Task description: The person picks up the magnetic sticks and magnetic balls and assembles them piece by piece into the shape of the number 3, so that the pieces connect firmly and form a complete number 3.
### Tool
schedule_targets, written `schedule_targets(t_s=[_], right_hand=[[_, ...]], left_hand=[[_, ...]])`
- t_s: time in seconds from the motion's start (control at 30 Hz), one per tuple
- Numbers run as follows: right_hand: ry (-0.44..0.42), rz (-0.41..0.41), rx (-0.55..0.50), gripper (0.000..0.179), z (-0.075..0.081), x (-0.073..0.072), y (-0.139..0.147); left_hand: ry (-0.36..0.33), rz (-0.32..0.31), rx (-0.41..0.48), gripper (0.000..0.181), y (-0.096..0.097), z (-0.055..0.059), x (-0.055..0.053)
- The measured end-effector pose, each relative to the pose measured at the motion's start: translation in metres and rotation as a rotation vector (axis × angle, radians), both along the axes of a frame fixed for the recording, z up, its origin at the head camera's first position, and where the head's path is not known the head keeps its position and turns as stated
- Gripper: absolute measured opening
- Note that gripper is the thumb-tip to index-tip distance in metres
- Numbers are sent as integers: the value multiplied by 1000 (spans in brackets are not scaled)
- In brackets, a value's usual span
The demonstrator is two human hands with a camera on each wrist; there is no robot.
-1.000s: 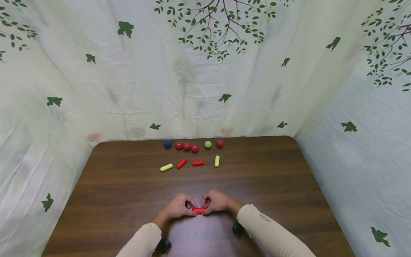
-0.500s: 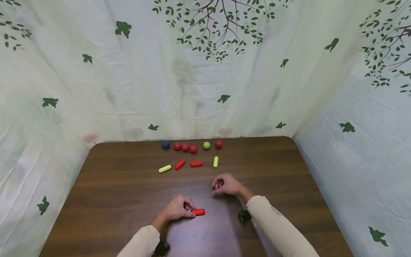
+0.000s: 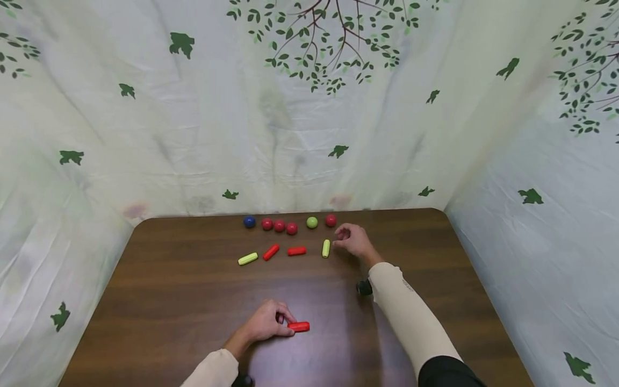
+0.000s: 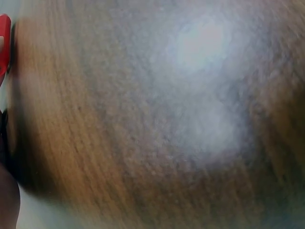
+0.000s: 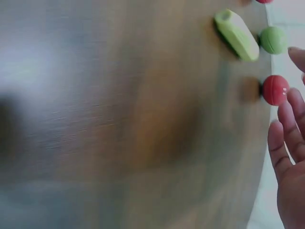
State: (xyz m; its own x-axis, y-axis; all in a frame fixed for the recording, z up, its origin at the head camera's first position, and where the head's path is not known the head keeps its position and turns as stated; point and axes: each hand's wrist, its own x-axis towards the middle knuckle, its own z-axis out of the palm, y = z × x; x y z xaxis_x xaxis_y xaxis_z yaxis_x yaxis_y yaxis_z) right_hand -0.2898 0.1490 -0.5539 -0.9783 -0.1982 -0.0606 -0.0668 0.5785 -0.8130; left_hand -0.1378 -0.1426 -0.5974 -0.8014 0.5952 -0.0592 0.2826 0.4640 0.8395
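Observation:
On the near middle of the table, my left hand (image 3: 266, 321) pinches the left end of a short red stick (image 3: 302, 326) between thumb and fingers. A sliver of that red stick (image 4: 4, 45) shows at the left edge of the left wrist view. My right hand (image 3: 355, 240) hovers at the far right, just beside a yellow-green stick (image 3: 326, 248) and in front of a red ball (image 3: 330, 220). In the right wrist view its fingers are spread and hold nothing. There the yellow-green stick (image 5: 238, 37) shows flat sides and a hollow in its end.
A row of balls lines the far edge: a blue ball (image 3: 249, 221), three red balls (image 3: 279, 226) together, and a green ball (image 3: 311, 222). Before them lie another yellow-green stick (image 3: 247, 259) and two red sticks (image 3: 296, 251). A printed cloth (image 3: 290, 134) hangs behind the table (image 3: 193, 301).
My right hand has left the near red stick and moved forward and right toward the far sticks and balls. My left hand stays on the red stick.

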Motion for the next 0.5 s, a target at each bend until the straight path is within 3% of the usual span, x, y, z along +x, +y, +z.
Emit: schedule_targets(t_s=[0.13,0.27,0.5], right_hand=[[-26,-45,5,33,3,-20,-7],[-18,-74,-3,36,1,-36,-13],[-50,-61,21,45,-7,-54,-21]], left_hand=[[-22,2,-7,15,-2,0,1],[3,-15,1,16,-3,-2,2],[2,-22,34,16,-3,-2,2]])
